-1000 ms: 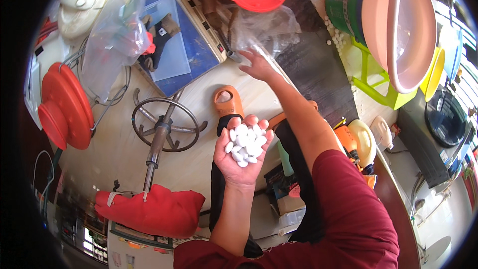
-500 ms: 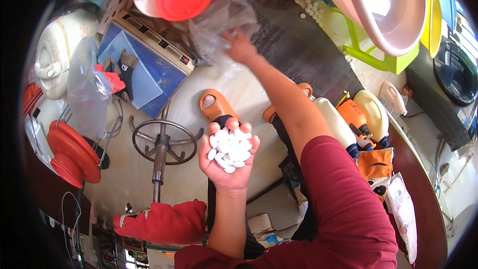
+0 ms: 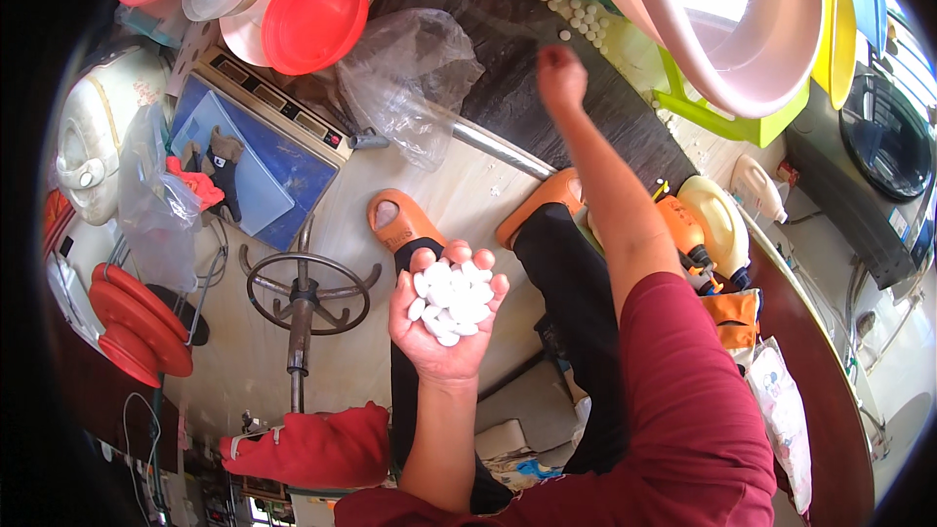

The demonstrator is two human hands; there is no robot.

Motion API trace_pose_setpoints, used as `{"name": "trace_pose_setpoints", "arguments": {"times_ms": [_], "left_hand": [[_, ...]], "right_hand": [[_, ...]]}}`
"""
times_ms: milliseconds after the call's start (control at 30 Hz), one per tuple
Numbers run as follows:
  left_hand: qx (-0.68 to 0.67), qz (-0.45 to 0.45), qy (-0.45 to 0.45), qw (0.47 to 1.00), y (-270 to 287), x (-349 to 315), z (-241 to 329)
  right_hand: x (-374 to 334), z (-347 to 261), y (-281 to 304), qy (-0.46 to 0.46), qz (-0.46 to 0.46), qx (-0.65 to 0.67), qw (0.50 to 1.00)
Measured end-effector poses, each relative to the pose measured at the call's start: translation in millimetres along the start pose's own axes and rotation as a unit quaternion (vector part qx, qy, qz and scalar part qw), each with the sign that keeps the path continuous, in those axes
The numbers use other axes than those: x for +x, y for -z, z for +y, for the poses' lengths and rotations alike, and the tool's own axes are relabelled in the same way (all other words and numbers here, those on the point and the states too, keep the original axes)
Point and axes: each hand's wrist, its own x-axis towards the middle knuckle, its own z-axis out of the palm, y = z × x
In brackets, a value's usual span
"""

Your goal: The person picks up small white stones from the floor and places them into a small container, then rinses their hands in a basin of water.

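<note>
My left hand is held palm up at the middle, fingers curled round a heap of small white oval pieces. Farther away, my right hand reaches over a dark board. Its fingers look drawn together and slightly blurred; whatever they may hold is hidden. Just beyond it, small white balls lie scattered along the board's far right edge. To the left of this hand sits a crumpled clear plastic bag, which it does not touch.
A red bowl and a blue-topped scale stand at the left. A metal stand with a ring rises nearby. At the right are a large pink basin, a green stool and several bottles.
My right hand has left the plastic bag and moved right, towards the white balls. My left hand still holds its heap. The view has shifted a little.
</note>
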Motion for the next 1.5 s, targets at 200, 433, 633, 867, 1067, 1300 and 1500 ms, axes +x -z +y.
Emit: {"name": "trace_pose_setpoints", "arguments": {"times_ms": [200, 433, 633, 867, 1067, 1300, 1500], "left_hand": [[-0.017, -0.006, 0.022, 1.0, -8, 12, -15], [0.014, 0.011, 0.038, 0.999, -18, 18, -27], [0.011, 0.002, 0.046, 0.999, -27, 26, -33], [-0.014, -0.036, 0.035, 0.999, -38, 31, -38], [-0.028, -0.064, -0.003, 0.998, -50, 26, -16], [-0.051, -0.063, -0.053, 0.995, -57, 15, 24], [-0.093, -0.095, -0.106, 0.986, -52, 5, 60]], "right_hand": [[59, 54, 36, 0.123, -0.024, -0.272, 0.954], [60, 23, 21, 0.122, -0.06, -0.091, 0.987], [49, 40, 17, 0.127, -0.103, -0.089, 0.983], [-31, 28, 26, 0.107, -0.117, -0.024, 0.987], [-68, -179, 62, 0.182, -0.197, 0.192, 0.944], [-50, -350, 41, 0.492, -0.103, 0.096, 0.859], [-62, -359, 18, 0.505, -0.069, 0.101, 0.854]]}}
